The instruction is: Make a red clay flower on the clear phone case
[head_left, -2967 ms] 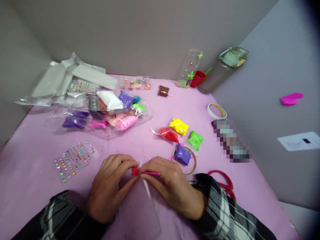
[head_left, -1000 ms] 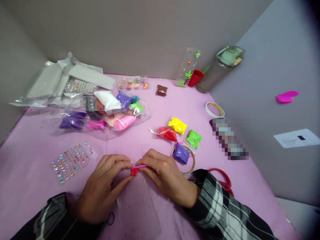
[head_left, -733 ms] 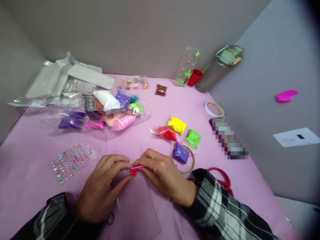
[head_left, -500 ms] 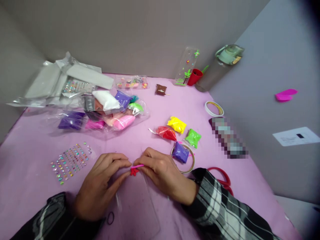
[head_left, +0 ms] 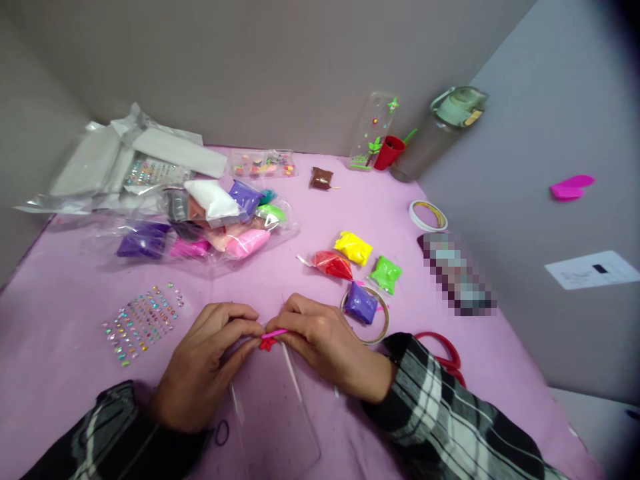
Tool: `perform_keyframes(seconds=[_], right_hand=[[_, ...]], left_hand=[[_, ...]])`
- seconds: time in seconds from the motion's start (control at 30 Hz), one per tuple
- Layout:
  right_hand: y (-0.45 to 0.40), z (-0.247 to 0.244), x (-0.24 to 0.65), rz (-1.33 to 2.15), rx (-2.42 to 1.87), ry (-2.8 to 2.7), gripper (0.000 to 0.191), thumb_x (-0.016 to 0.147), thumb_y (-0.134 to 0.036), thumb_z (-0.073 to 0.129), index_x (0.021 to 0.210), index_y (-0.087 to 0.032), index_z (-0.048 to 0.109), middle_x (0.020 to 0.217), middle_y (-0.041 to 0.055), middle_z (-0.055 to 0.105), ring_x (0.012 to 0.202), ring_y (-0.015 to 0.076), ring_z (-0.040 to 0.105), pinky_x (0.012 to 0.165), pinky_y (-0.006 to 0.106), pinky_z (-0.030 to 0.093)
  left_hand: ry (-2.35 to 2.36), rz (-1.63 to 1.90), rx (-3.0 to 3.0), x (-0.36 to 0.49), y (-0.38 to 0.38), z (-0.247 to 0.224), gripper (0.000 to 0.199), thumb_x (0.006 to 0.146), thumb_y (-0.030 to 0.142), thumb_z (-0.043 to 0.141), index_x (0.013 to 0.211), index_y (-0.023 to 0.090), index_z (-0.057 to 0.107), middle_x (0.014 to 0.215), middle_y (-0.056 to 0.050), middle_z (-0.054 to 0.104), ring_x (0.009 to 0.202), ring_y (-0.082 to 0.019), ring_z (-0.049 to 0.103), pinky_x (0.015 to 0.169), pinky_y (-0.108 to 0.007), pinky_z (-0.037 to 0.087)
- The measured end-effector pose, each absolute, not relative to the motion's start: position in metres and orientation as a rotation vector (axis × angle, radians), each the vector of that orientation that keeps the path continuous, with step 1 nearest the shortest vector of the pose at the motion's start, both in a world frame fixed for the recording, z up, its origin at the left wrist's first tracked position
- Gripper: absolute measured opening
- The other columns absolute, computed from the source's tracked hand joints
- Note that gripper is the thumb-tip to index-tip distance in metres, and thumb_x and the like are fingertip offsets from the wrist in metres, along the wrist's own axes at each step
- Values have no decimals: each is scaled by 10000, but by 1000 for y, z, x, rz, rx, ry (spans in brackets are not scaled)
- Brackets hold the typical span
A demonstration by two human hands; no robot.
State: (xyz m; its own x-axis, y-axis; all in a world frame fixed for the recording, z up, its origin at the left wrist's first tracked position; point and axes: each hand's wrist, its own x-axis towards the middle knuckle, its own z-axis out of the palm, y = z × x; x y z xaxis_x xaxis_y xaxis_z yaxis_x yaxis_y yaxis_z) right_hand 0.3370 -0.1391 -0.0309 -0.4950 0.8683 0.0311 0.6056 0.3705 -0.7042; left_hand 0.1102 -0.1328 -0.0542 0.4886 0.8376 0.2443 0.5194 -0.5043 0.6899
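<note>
Over the top end of a clear phone case (head_left: 273, 413), both hands meet at their fingertips. My right hand (head_left: 333, 347) pinches a thin pink clay strip (head_left: 275, 333) between thumb and index finger. My left hand (head_left: 207, 367) is closed, its thumb and fingertips together at the strip's left end. Directly under the strip sits a small red clay piece with petal-like points (head_left: 267, 345), partly hidden by the strip and fingers. The case lies flat on the pink table cover.
Clay packets lie ahead: red (head_left: 333, 265), yellow (head_left: 354, 248), green (head_left: 386, 274), and purple (head_left: 361, 303) on a tape roll (head_left: 385, 325). Red scissors (head_left: 447, 350) rest by my right sleeve. Left are a gem sticker sheet (head_left: 145, 320) and bagged clay (head_left: 247, 245). A bottle (head_left: 425, 143) stands behind.
My left fingertips have drawn closer together and nearer the pink strip. The red piece shows slightly differently beneath it; the surrounding things stay put.
</note>
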Motion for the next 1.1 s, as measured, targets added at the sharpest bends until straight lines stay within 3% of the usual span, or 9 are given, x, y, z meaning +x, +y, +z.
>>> perform_keyframes(seconds=[1.1], right_hand=[[-139,-31,336,890,-1295,-2240,167,1025,-221,561,1053,-239,725,959,19,648,832,136,624,705,236,456]], left_hand=[[1114,783,2165,110,-132,-53,129,989,247,573,1017,287,692,1100,-27,659,1059,-225,587,899,-372,487]])
